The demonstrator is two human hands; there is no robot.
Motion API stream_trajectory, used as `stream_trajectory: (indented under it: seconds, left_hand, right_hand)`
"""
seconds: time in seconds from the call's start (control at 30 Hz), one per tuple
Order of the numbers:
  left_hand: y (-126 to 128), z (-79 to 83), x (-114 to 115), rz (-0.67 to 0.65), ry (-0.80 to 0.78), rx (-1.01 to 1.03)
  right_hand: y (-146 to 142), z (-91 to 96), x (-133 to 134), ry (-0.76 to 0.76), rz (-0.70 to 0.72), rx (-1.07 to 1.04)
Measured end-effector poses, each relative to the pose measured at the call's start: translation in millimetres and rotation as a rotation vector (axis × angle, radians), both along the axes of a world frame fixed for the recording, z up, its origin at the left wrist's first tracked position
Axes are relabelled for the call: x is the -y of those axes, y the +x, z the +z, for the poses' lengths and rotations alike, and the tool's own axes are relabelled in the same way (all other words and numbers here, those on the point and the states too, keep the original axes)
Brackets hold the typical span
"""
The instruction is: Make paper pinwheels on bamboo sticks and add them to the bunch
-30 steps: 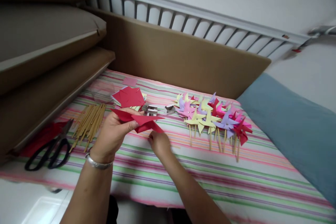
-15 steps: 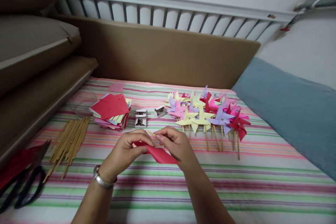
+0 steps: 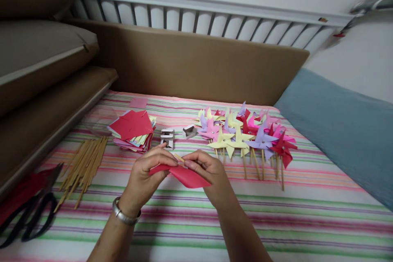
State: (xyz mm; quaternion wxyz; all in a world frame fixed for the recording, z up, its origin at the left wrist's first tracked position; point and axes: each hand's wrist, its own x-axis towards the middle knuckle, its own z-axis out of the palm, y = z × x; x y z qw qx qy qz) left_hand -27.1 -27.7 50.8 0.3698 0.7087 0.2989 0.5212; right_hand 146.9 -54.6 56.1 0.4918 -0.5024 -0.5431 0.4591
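In the middle of the head view, my left hand (image 3: 152,172) grips a red paper pinwheel (image 3: 189,178) by its folded middle, thumb below and fingers on top. My right hand (image 3: 207,168) pinches a thin wooden stick (image 3: 179,157) behind the paper. Most of the stick is hidden by my fingers. The stick's end lies close to the fingers of my left hand; whether it touches the paper I cannot tell. A red paper blade hangs down between both hands.
Left lie wooden sticks (image 3: 84,168), black-handled scissors (image 3: 33,213) and a stack of coloured paper squares (image 3: 132,127). Two small boxes, one nearer (image 3: 167,137) and one farther (image 3: 189,131), stand beyond my hands. Paper pinwheels (image 3: 262,141) on sticks lie right. Brown cushions (image 3: 58,102) border the left.
My left fingers have lifted and loosened a little over the paper. The stick's end shows more clearly between my hands. The view has shifted slightly.
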Motion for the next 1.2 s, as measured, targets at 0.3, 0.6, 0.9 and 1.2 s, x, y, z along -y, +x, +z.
stream_trajectory:
  seconds: [0.3, 0.6, 0.9, 1.2]
  left_hand:
    - [-1.0, -5.1, -4.0, -0.002, 0.141, -0.005]
    - [-2.5, -7.6, -5.6, 0.01, 0.11, -0.008]
    - [-3.1, -9.6, -7.9, -0.097, -0.035, -0.077]
    - [-3.0, 2.8, -0.1, -0.035, 0.136, -0.022]
  right_hand:
    - [-2.3, -1.1, 0.0, 0.063, 0.012, 0.051]
    - [9.7, -15.3, -14.0, -0.02, -0.156, -0.321]
    - [18.4, -12.2, -18.8, -0.034, -0.182, -0.559]
    - [2.2, -0.4, 0.1, 0.114, -0.152, -0.081]
